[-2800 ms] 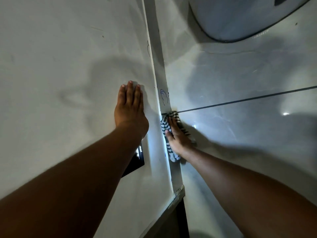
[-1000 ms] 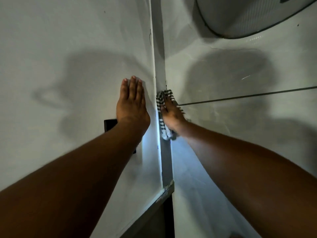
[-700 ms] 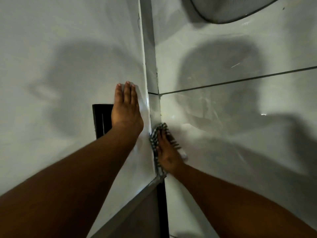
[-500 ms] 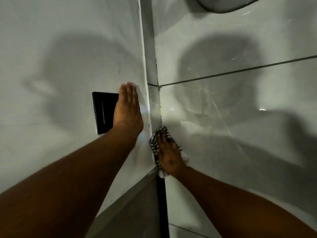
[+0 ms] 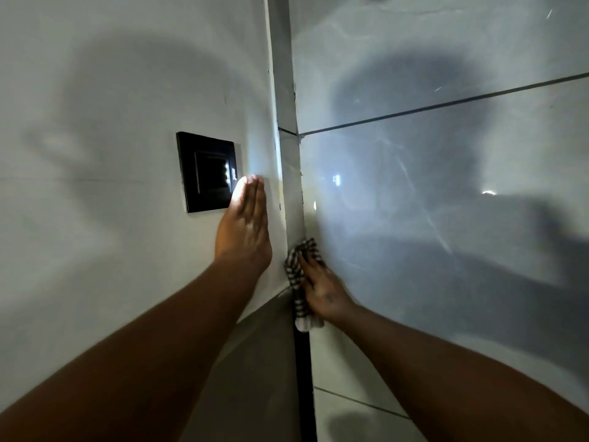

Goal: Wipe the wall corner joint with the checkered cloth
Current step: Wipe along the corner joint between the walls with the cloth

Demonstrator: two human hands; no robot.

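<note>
The cloth (image 5: 298,275) is pressed flat into the joint (image 5: 288,173) by the right hand (image 5: 322,291). The left hand (image 5: 243,231), open and empty, is braced beside the switch (image 5: 207,172); accidental actuation is possible. Uneven pressure may let the cloth slip.

Both forearms are showing bare from the bottom of the frame up to the wrists, with no sleeve, watch, bracelet or glove appearing on either. The left hand (image 5: 243,229) is showing its back with no ring visible. The right hand (image 5: 322,290) is showing a small dark mark on its back, too small to make out.
</note>
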